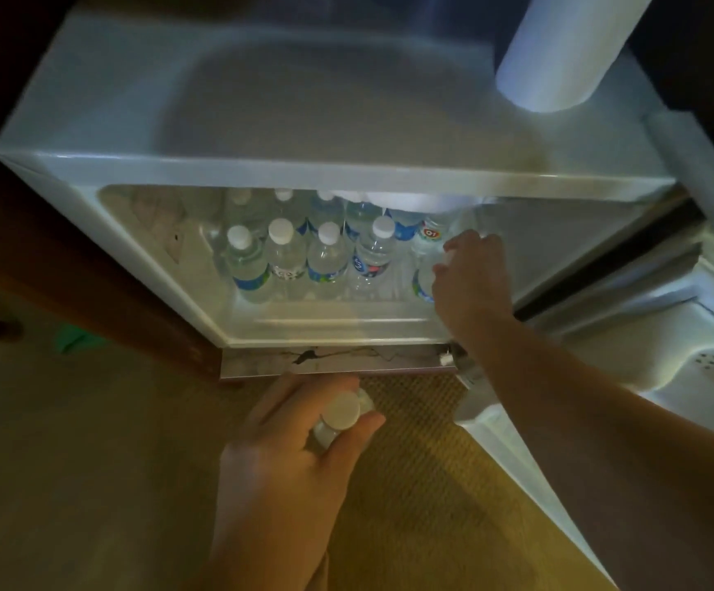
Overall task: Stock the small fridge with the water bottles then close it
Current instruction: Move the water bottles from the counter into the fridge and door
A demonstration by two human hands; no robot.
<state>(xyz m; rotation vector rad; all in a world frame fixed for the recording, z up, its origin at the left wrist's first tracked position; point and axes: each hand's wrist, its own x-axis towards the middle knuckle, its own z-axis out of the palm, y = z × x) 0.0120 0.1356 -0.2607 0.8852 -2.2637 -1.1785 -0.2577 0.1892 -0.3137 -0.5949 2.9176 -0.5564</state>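
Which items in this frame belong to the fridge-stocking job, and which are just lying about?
Part of the job:
- small fridge, door open
- water bottles standing inside
- bottle in the right hand
- bottles in the left hand, capped

Just lying about:
- paper towel roll on the fridge top
- green scrap on the floor

Counted: one open fridge [261,172]; four capped bottles [280,253] in its front row, more behind uncountable; one paper roll [560,53] at one o'clock; two hands.
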